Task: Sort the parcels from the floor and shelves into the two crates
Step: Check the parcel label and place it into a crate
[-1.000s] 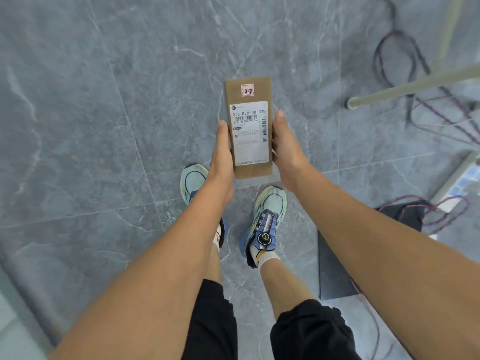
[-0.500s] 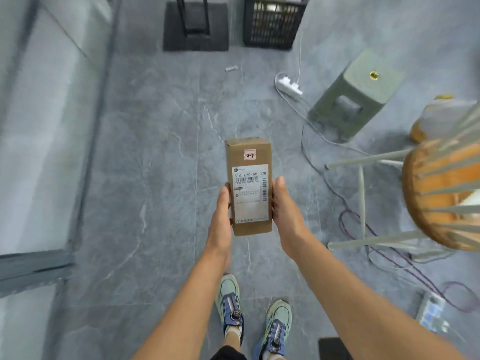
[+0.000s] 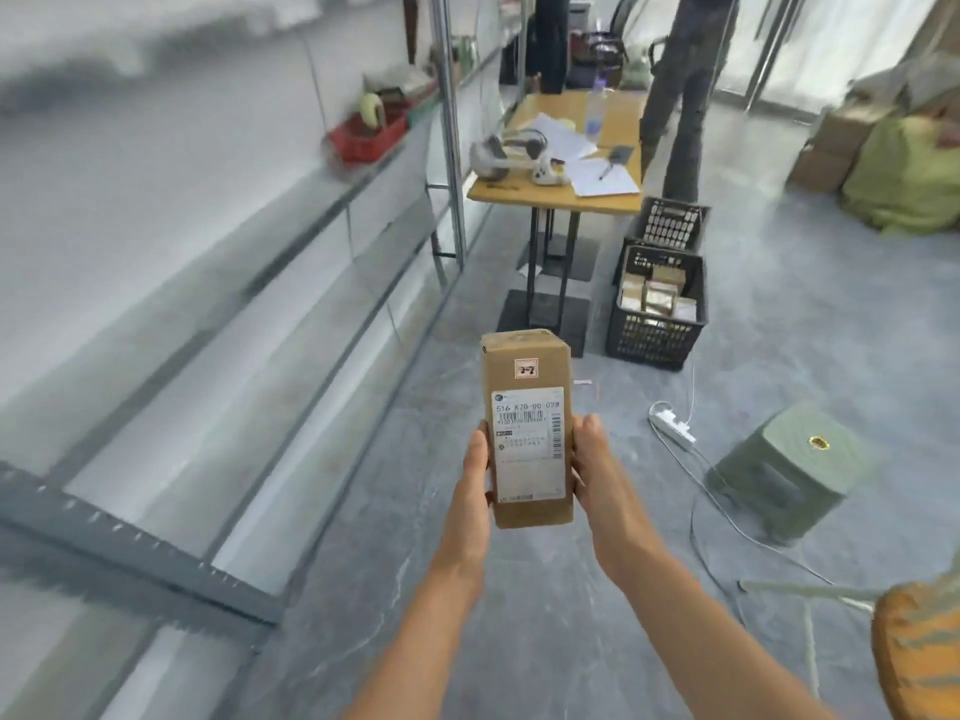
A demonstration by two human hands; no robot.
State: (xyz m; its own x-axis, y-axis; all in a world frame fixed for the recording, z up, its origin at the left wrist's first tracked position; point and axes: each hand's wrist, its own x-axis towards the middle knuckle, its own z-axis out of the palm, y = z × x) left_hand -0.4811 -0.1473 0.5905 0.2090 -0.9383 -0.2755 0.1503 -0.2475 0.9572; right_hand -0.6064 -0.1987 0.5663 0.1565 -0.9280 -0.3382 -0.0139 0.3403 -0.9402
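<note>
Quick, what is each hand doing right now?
Left hand: holding the parcel by its left side.
Right hand: holding the same parcel by its right side.

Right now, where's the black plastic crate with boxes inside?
The black plastic crate sits on the floor, right of centre in the head view, beside the wooden table, a second black crate just behind it.

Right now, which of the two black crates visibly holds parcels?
The nearer crate: brown boxes show over its rim. The farther crate, directly behind it, shows only its mesh wall.
</note>
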